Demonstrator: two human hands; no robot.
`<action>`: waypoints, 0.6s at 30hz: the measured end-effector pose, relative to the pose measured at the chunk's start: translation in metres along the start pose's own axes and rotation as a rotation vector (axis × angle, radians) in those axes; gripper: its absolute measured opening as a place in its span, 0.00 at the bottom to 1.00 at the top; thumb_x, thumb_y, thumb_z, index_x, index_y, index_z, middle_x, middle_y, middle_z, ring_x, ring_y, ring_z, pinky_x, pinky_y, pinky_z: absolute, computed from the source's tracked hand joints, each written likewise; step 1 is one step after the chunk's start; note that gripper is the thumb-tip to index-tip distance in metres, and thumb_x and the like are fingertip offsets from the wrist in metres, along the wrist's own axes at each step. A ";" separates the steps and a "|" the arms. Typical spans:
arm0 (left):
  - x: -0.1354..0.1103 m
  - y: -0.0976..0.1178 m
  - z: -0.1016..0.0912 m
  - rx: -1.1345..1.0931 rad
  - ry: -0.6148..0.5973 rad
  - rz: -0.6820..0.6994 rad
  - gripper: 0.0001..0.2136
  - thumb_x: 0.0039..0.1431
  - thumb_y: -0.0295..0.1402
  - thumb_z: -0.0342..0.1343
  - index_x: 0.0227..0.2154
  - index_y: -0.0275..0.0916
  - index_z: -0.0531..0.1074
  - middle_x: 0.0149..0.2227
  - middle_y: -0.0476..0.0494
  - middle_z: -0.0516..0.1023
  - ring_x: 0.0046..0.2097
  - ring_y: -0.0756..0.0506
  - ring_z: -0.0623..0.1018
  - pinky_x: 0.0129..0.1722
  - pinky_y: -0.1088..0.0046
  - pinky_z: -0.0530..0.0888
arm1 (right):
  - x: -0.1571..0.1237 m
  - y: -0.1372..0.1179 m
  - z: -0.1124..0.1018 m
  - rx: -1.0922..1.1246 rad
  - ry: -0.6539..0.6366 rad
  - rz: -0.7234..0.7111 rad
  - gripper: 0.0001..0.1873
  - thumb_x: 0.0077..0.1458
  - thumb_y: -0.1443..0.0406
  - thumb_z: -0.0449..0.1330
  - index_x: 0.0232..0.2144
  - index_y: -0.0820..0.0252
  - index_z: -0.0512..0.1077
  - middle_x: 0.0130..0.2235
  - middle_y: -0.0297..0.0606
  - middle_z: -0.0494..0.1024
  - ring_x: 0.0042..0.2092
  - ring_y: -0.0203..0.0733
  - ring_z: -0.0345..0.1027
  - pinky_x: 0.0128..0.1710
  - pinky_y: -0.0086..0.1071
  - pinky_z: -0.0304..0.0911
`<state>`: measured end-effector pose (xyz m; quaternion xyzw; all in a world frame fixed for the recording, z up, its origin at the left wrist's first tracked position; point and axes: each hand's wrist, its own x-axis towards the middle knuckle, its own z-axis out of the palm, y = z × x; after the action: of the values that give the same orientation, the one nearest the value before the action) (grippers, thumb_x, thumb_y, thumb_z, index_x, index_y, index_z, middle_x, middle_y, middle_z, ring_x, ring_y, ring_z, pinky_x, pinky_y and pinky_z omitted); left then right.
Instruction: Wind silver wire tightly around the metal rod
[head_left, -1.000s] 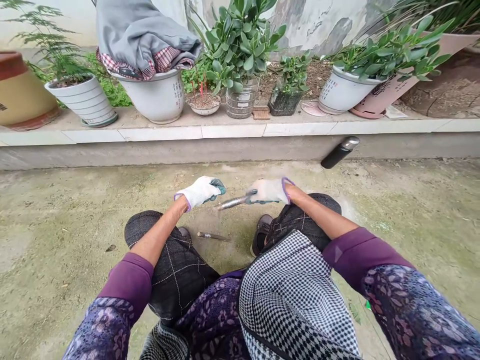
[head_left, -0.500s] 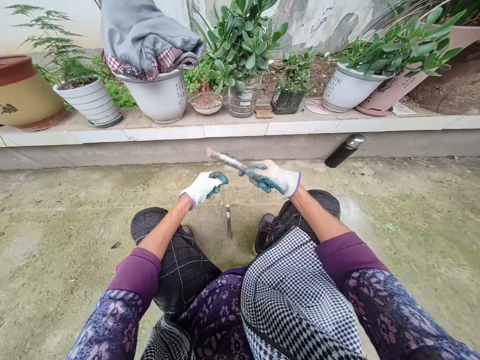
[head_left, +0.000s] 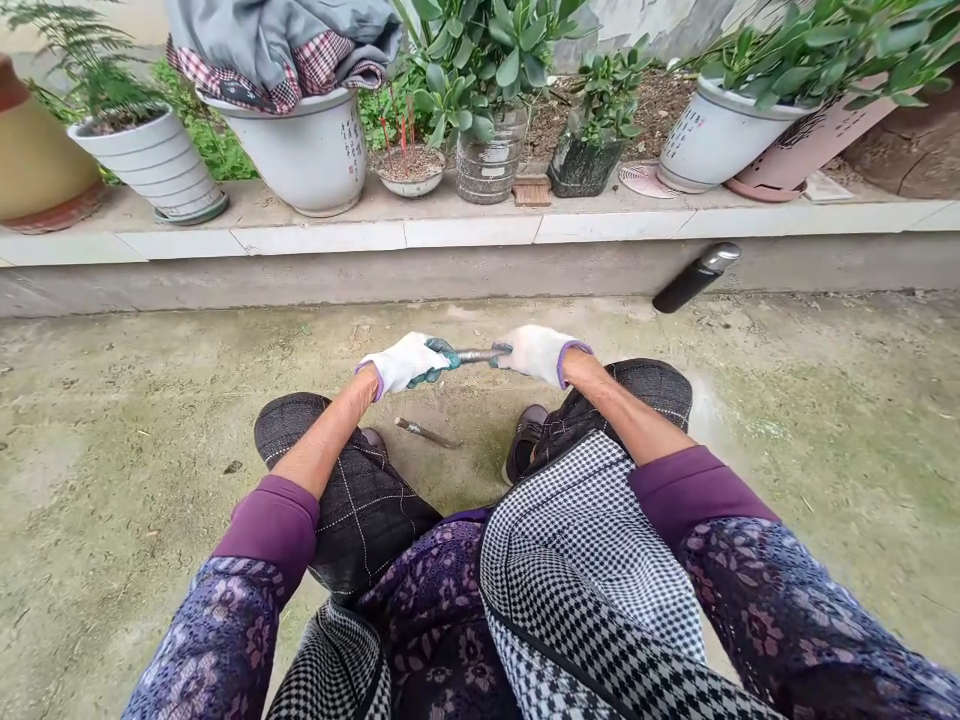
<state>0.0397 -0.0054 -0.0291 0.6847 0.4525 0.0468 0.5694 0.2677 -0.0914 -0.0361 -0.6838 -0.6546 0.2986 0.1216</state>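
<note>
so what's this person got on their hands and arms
Both the left hand and the right hand wear white knit work gloves with teal-coated fingers and purple cuff trim. The forearms are bare. Above them are plain purple sleeve cuffs under purple floral lace-patterned outer sleeves.

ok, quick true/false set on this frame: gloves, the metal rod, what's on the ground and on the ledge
1. Both hands wear gloves. True: left hand and right hand are in white gloves.
2. Only the right hand grips the metal rod. False: each hand closes on one end.
3. A second rod lies on the ground between the shoes. True.
4. The dark flask stands upright on the ledge. False: it lies on the ground against the ledge.
5. Cloth covers a white pot. True.
</note>
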 end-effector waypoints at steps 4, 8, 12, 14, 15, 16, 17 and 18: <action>0.000 0.003 -0.001 -0.046 -0.021 0.077 0.13 0.50 0.35 0.65 0.37 0.31 0.80 0.16 0.49 0.71 0.18 0.56 0.59 0.19 0.76 0.53 | 0.005 -0.004 -0.008 -0.130 0.224 0.071 0.14 0.56 0.55 0.59 0.33 0.60 0.75 0.25 0.36 0.71 0.27 0.37 0.60 0.27 0.31 0.50; -0.004 0.008 -0.003 -0.056 -0.063 0.131 0.16 0.51 0.38 0.63 0.40 0.32 0.79 0.17 0.50 0.71 0.16 0.56 0.59 0.17 0.78 0.54 | -0.002 -0.012 -0.011 0.147 0.297 0.079 0.16 0.58 0.53 0.56 0.35 0.60 0.72 0.24 0.32 0.69 0.24 0.33 0.58 0.24 0.28 0.52; -0.009 0.008 -0.003 -0.042 -0.092 0.178 0.16 0.52 0.39 0.63 0.40 0.33 0.80 0.17 0.50 0.71 0.15 0.56 0.59 0.15 0.79 0.53 | -0.005 -0.022 -0.008 0.396 0.279 0.161 0.16 0.57 0.53 0.58 0.35 0.61 0.71 0.22 0.29 0.66 0.20 0.30 0.54 0.17 0.25 0.50; -0.010 0.008 -0.003 -0.053 -0.102 0.180 0.15 0.51 0.39 0.63 0.39 0.34 0.80 0.17 0.51 0.71 0.15 0.57 0.59 0.15 0.79 0.53 | -0.004 -0.025 -0.008 0.433 0.274 0.174 0.15 0.56 0.54 0.60 0.35 0.61 0.72 0.22 0.28 0.65 0.19 0.29 0.53 0.15 0.24 0.49; -0.010 0.007 -0.003 -0.061 -0.102 0.179 0.15 0.51 0.39 0.63 0.39 0.34 0.80 0.17 0.51 0.71 0.15 0.56 0.59 0.14 0.79 0.54 | -0.003 -0.025 -0.008 0.452 0.275 0.174 0.15 0.56 0.55 0.61 0.36 0.61 0.72 0.21 0.28 0.64 0.18 0.29 0.53 0.14 0.23 0.49; -0.010 0.007 -0.003 -0.070 -0.099 0.179 0.15 0.51 0.38 0.63 0.39 0.34 0.80 0.17 0.51 0.71 0.15 0.56 0.60 0.14 0.79 0.55 | -0.003 -0.025 -0.010 0.483 0.274 0.171 0.15 0.56 0.55 0.61 0.37 0.61 0.73 0.21 0.28 0.64 0.18 0.28 0.53 0.13 0.23 0.49; -0.009 0.006 -0.004 -0.080 -0.089 0.181 0.14 0.51 0.38 0.63 0.38 0.34 0.80 0.17 0.50 0.71 0.15 0.56 0.61 0.14 0.79 0.56 | -0.003 -0.025 -0.012 0.526 0.269 0.167 0.16 0.55 0.54 0.61 0.38 0.62 0.73 0.21 0.28 0.64 0.18 0.28 0.52 0.13 0.23 0.49; -0.008 0.006 -0.005 -0.091 -0.073 0.184 0.14 0.52 0.38 0.62 0.38 0.34 0.80 0.18 0.50 0.71 0.15 0.55 0.62 0.14 0.79 0.57 | -0.004 -0.024 -0.014 0.579 0.252 0.156 0.18 0.55 0.54 0.62 0.39 0.63 0.74 0.21 0.27 0.64 0.17 0.28 0.52 0.12 0.22 0.49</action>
<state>0.0356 -0.0069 -0.0194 0.6980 0.3641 0.0941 0.6094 0.2564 -0.0890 -0.0105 -0.7005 -0.4677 0.3939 0.3680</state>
